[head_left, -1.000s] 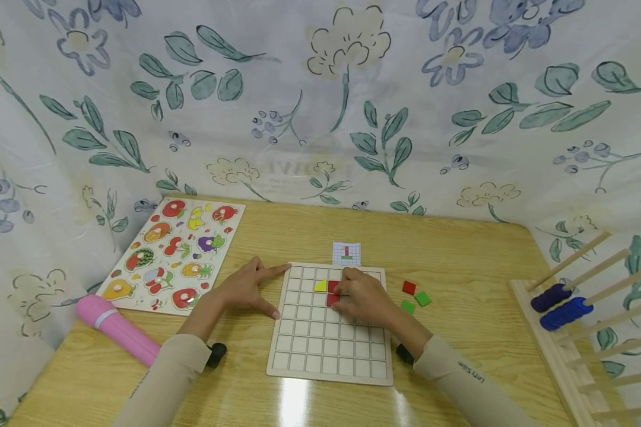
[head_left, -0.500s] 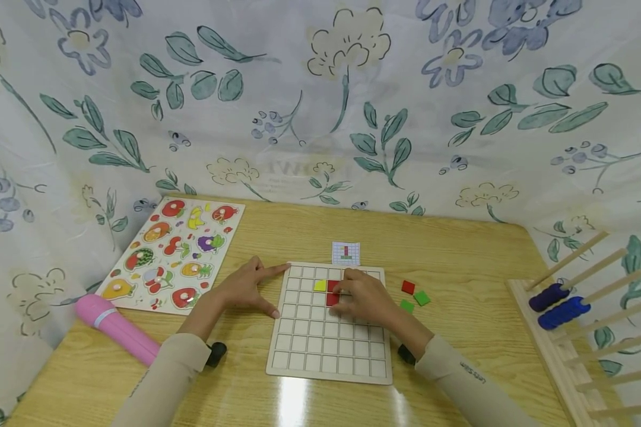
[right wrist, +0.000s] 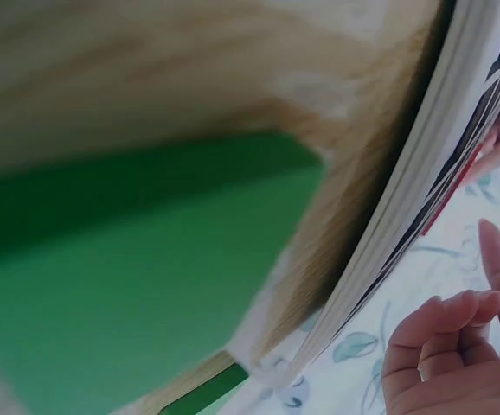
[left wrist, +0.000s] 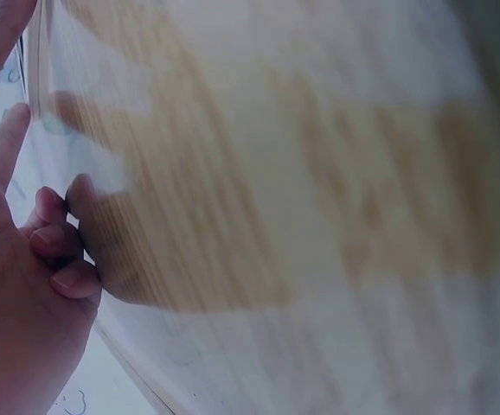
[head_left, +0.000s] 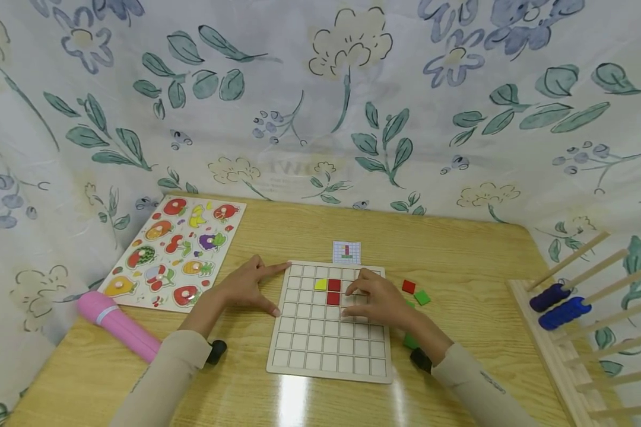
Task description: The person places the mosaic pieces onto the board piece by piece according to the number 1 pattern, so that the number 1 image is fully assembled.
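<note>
- Grid board [head_left: 329, 366]: pale, square-celled, flat at mid-table; all four edges in sight save a stretch on the right, crossed by the right hand.
- Left hand [head_left: 244, 289]: thumb and forefinger spread wide, tips at the board's left edge, forefinger at the far corner; other fingers bent inward.
- Right hand [head_left: 376, 299]: thumb and forefinger parted above cells just right of the red tiles; contact with the board cannot be told.
- Yellow tile [head_left: 320, 284]: second row from the far edge, beside the upper red.
- Red tiles [head_left: 333, 298], two: one column, second and third rows.
- Pattern card [head_left: 346, 252]: at the board's far edge; wood shows beyond it to the curtain [head_left: 278, 89].
- Loose red tile [head_left: 408, 287]: on the wood, right of the board.
- Green tiles [head_left: 422, 297], three: also right of the board, two partly covered by the right hand and wrist.
- Counting frame [head_left: 545, 350]: right side, a broad stretch of wood between it and the tiles.
- Fruit puzzle [head_left: 141, 300]: far left; narrow gap to the left hand.
- Pink rod [head_left: 120, 326]: just beside the puzzle's near edge, running behind the left sleeve [head_left: 165, 379].
</note>
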Tool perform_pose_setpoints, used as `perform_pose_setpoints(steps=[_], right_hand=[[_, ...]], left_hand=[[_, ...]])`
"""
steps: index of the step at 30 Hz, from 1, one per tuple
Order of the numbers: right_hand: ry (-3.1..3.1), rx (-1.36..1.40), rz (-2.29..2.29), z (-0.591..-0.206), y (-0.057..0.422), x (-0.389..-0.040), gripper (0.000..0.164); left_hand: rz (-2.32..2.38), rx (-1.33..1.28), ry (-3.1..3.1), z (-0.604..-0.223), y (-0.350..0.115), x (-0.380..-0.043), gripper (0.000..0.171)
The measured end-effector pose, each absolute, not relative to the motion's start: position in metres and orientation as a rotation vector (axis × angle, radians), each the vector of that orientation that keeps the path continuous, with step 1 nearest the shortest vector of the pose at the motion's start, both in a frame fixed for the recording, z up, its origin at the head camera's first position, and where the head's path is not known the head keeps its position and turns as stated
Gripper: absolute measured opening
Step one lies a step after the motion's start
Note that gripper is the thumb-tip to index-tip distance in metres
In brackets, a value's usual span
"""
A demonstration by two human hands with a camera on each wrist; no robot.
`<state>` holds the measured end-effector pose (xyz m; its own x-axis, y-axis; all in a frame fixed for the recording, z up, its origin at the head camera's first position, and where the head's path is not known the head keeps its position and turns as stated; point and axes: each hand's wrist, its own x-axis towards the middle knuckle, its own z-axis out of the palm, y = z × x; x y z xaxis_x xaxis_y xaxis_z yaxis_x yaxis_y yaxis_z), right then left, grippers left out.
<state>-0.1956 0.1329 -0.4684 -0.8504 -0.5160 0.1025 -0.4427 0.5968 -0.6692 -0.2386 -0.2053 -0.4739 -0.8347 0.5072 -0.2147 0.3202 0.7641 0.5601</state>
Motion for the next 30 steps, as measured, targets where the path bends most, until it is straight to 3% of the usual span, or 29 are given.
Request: perform_pose_setpoints(steps=[30], right_hand=[[2.744, -0.649, -1.221, -0.468, 0.168, -0.190, 0.045]], left_hand=[[0.716, 0.631, 2.611, -0.476, -0.205, -0.239, 0.109]])
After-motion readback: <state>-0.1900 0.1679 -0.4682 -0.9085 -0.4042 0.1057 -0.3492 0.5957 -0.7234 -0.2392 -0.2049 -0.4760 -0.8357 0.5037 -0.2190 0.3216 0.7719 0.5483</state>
